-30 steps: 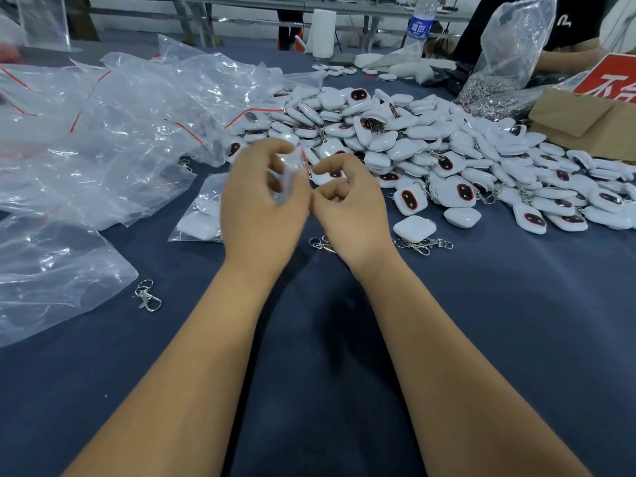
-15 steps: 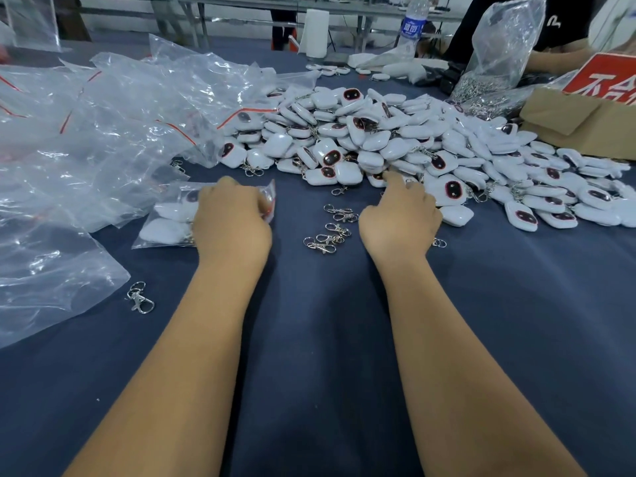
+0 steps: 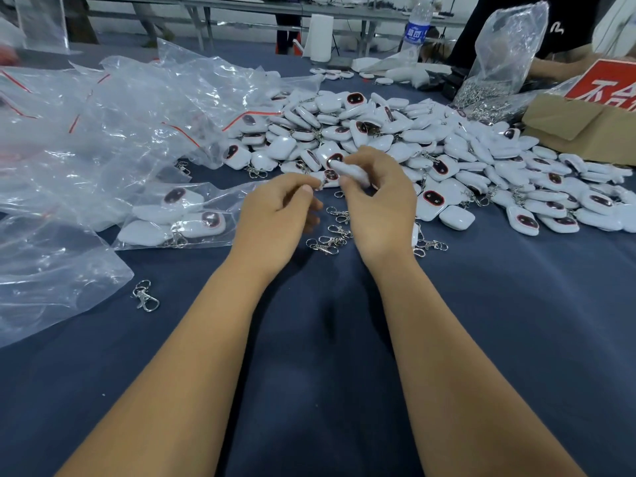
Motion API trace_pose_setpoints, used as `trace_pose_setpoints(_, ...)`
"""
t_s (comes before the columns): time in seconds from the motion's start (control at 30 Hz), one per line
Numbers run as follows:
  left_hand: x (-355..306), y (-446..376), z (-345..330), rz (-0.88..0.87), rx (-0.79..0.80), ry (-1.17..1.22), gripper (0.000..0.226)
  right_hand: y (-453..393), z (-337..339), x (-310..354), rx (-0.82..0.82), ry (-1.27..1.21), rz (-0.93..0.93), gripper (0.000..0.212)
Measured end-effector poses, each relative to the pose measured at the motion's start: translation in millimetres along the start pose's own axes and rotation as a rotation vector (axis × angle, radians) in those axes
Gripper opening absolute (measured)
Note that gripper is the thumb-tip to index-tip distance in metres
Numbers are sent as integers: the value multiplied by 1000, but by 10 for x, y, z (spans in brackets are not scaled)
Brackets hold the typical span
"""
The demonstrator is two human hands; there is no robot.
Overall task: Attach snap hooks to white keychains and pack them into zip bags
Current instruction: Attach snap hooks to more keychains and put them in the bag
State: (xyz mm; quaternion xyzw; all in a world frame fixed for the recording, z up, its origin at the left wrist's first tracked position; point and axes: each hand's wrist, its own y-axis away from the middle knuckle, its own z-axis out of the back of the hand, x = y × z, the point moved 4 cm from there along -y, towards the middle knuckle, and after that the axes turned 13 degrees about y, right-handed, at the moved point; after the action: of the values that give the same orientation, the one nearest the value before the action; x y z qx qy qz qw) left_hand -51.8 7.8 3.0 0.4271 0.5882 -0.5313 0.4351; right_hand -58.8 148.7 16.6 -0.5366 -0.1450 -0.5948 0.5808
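Observation:
My right hand [image 3: 378, 204] grips a white keychain [image 3: 347, 171] just above the dark blue table, in front of a big pile of white keychains [image 3: 430, 146]. My left hand [image 3: 278, 215] is close beside it, thumb and forefinger pinching something small at the keychain's end; I cannot make out what. Several loose snap hooks [image 3: 330, 235] lie on the cloth under and between my hands. A clear zip bag [image 3: 182, 215] holding several keychains lies flat just left of my left hand.
Empty crumpled zip bags [image 3: 103, 125] with red seals cover the left side. One stray snap hook [image 3: 144, 296] lies at front left. A cardboard box [image 3: 585, 125], a bag of metal hooks [image 3: 499, 70], a water bottle [image 3: 418, 25] and another person's arm sit at the back right.
Both hands lifted off the table and came together at the centre. The left hand left the filled zip bag; the right hand picked up a white keychain from the pile edge.

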Motion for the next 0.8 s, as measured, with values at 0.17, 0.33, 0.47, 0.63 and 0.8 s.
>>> trace_pose_setpoints(0.17,42,-47,-30,182,-6,248,29,47,-104,77,64,-109,40,31)
trace_pose_setpoints(0.33,51,-73,-18,154,11,365,24,78,-185,91,200,-196,17,40)
trace_pose_setpoints(0.47,95,-84,18,159,1,389,25,79,-216,83,247,-238,-31,31)
trace_pose_setpoints(0.63,127,-109,38,181,-54,421,26,30,-222,-11,262,-281,-139,30)
trace_pose_setpoints(0.8,129,-102,38,213,-123,483,22,48,-264,-55,334,-275,-227,15)
